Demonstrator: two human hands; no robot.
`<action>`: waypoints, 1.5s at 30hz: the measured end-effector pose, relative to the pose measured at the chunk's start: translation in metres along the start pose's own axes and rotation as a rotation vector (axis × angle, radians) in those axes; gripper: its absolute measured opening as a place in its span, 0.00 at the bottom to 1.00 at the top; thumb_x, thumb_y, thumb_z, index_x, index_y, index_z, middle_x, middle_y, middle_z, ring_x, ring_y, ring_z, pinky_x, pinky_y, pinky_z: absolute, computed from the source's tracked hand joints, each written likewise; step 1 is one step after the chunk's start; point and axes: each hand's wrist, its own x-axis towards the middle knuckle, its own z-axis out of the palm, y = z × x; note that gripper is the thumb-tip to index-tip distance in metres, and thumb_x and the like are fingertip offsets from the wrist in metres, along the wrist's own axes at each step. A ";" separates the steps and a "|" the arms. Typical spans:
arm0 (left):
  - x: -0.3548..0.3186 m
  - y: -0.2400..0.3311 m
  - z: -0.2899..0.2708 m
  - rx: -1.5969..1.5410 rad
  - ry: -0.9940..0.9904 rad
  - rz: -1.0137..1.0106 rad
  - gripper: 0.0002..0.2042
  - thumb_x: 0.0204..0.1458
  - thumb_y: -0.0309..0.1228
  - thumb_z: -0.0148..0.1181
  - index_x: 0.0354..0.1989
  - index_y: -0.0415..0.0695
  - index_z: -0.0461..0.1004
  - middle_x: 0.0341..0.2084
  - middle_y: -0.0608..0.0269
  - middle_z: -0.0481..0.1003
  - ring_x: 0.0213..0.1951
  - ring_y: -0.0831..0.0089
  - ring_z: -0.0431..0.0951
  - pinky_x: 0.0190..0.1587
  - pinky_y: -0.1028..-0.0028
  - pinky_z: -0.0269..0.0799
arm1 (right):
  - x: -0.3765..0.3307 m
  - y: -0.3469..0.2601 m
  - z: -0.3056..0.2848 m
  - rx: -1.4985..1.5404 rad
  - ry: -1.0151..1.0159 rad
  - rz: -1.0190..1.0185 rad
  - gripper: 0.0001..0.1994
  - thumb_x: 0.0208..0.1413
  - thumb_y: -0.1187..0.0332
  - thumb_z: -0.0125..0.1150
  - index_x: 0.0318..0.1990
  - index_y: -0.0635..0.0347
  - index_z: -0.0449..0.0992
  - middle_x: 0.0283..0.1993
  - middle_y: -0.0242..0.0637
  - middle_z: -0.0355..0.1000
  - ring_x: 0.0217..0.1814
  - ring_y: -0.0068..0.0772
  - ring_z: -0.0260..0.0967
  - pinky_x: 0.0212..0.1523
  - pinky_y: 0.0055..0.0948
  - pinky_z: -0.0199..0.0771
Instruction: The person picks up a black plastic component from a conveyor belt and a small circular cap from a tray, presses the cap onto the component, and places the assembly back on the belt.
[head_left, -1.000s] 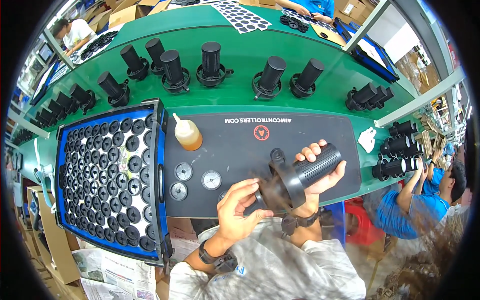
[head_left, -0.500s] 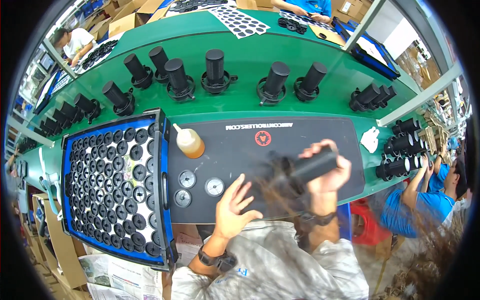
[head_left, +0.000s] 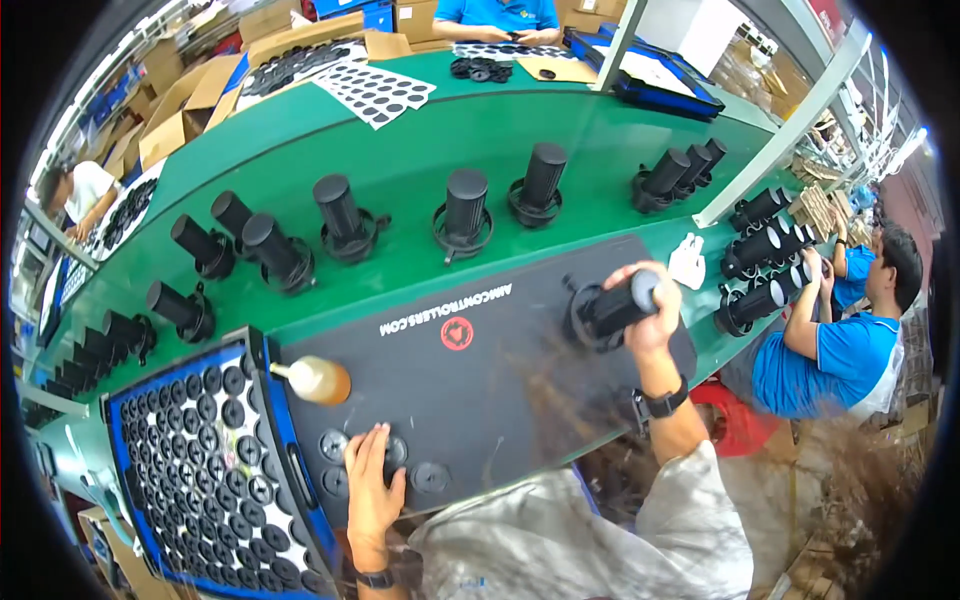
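Observation:
In my right hand (head_left: 652,310), a black cylindrical microphone (head_left: 622,306) is held tilted above the right side of the dark mat (head_left: 440,385). Its ring-shaped mount (head_left: 590,312) points left, and my fingers wrap round the cylinder. My left hand (head_left: 374,490) reaches over several round black discs at the mat's front left, fingers stretched out. One disc (head_left: 397,452) lies partly under those fingers, and another disc (head_left: 431,478) is just to their right. Whether my fingertips touch a disc is hard to tell.
A bottle of amber liquid (head_left: 318,381) stands near the tray (head_left: 290,455) of black discs at left. Microphones in ring mounts (head_left: 465,210) line the green bench behind the mat. White gloves (head_left: 687,262) lie at right, near a co-worker in blue (head_left: 830,350).
My left hand has come down over the discs. My right hand has brought the microphone farther from my body. A disc shows to the right of my left hand. The whole view has turned.

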 end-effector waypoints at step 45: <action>-0.013 0.089 0.011 -1.647 -0.141 -0.169 0.33 0.46 0.21 0.66 0.61 0.37 0.57 0.53 0.51 0.66 0.47 0.61 0.76 0.48 0.69 0.76 | -0.082 -0.037 0.113 1.050 -0.045 0.463 0.26 0.51 0.52 0.53 0.52 0.61 0.62 0.41 0.36 0.62 0.41 0.30 0.62 0.46 0.36 0.66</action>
